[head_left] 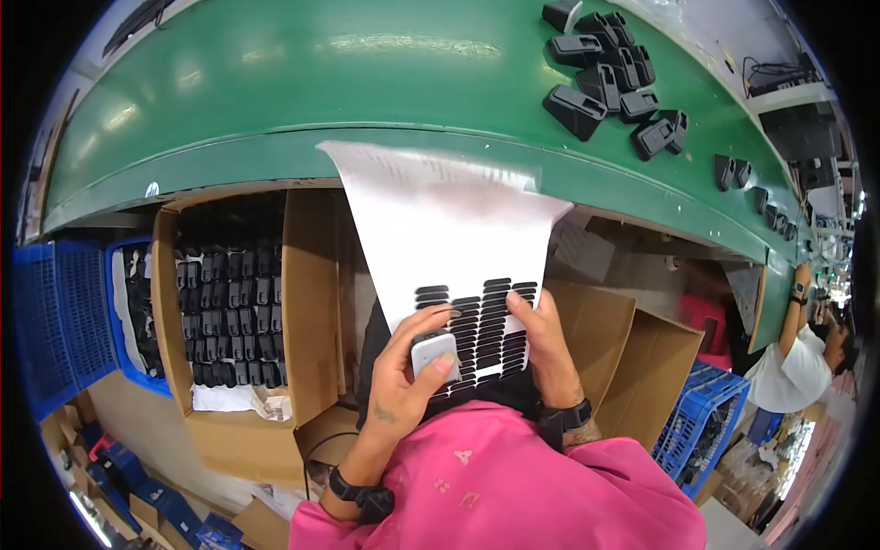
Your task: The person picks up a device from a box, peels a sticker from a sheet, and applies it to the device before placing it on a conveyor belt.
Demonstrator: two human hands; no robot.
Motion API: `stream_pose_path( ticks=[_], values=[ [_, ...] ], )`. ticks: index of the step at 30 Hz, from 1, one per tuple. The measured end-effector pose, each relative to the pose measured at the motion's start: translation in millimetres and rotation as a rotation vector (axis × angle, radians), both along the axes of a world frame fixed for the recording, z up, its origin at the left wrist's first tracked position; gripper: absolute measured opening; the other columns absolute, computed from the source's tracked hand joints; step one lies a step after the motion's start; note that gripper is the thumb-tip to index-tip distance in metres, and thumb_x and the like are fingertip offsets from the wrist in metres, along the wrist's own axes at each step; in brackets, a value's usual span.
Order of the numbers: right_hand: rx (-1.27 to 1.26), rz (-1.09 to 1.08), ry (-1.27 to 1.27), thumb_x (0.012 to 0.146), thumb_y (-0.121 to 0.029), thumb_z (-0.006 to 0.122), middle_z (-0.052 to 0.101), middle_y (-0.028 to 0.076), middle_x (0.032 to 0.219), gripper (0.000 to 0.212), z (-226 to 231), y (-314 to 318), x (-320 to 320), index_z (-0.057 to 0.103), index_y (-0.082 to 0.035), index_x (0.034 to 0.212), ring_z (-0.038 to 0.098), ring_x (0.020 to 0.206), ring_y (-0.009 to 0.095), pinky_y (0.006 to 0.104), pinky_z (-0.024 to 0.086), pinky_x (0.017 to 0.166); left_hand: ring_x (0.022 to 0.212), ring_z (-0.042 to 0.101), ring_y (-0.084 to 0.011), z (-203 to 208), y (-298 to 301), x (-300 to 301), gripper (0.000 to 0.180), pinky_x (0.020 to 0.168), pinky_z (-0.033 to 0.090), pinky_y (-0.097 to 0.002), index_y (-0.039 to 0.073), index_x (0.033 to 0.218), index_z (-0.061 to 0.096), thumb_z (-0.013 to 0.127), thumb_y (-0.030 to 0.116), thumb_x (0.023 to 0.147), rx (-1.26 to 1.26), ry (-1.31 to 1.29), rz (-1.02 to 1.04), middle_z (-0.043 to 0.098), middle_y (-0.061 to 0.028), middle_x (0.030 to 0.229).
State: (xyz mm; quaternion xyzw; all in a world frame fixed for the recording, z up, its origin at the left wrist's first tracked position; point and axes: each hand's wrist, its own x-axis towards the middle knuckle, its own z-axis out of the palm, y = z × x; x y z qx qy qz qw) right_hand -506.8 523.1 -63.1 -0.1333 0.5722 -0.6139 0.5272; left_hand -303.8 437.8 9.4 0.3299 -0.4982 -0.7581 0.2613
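A white sheet (449,229) hangs from the green table's front edge down to my lap. Rows of black, pill-shaped pads (466,330) cover its lower part, with a few bare spots among them. My left hand (396,371) is closed round a small light-grey device (433,356) with rounded corners, held over the left side of the sheet. My right hand (547,344) grips the right edge of the sheet, its thumb lying on the pads near the top of the rightmost column. Its other fingers are mostly hidden, so whether it also pinches a pad cannot be told.
Black angled housings (575,110) lie in a cluster on the green table (302,82), more trailing rightward. An open cardboard box (312,312) packed with black parts stands left, beside blue crates (78,321). Cardboard flaps (587,339) and a blue basket (701,417) are right. Another person (793,367) sits far right.
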Motion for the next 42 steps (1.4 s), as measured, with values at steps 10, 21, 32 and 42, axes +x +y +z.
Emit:
stream_pose_path(
  ticks=[10, 21, 32, 42],
  values=[
    [0.2, 0.063, -0.019, 0.088, -0.015, 0.066, 0.069, 0.007, 0.09, 0.024, 81, 19, 43, 0.066, 0.005, 0.102, 0.064, 0.077, 0.01, 0.0246, 0.052, 0.069, 0.088, 0.064, -0.023, 41, -56, 16, 0.05, 0.078, 0.052, -0.0336, -0.005, 0.124, 0.055, 0.064, 0.025, 0.085, -0.115, 0.134, -0.118, 0.047, -0.021, 0.134],
    [0.135, -0.04, 1.08, 0.083, -0.003, 0.066, 0.061, 0.009, 0.081, 0.016, 76, 13, 46, 0.061, 0.004, 0.098, 0.06, 0.072, 0.015, 0.026, 0.048, 0.061, 0.1, 0.061, -0.0194, -8, -23, 14, 0.043, 0.088, 0.05, -0.0322, -0.003, 0.129, 0.05, 0.057, 0.011, 0.089, 0.137, 0.164, -0.278, 0.046, -0.0166, 0.137],
    [0.125, 0.076, 0.429, 0.088, -0.002, 0.066, 0.062, 0.001, 0.073, 0.005, 106, -4, 40, 0.063, 0.002, 0.089, 0.056, 0.064, 0.004, 0.0174, 0.043, 0.055, 0.093, 0.064, -0.0242, 17, -5, 7, 0.052, 0.081, 0.051, -0.0338, -0.006, 0.127, 0.051, 0.062, 0.026, 0.087, 0.21, 0.186, -0.244, 0.044, -0.0238, 0.137],
    [0.16, 0.167, 0.208, 0.087, -0.005, 0.064, 0.061, 0.0, 0.073, 0.005, 102, -15, 27, 0.063, 0.0, 0.088, 0.052, 0.059, 0.004, 0.018, 0.04, 0.051, 0.094, 0.064, -0.0227, 16, -18, 3, 0.051, 0.083, 0.05, -0.034, -0.005, 0.124, 0.053, 0.064, 0.029, 0.087, 0.232, 0.176, -0.247, 0.049, -0.0194, 0.133]
  ],
)
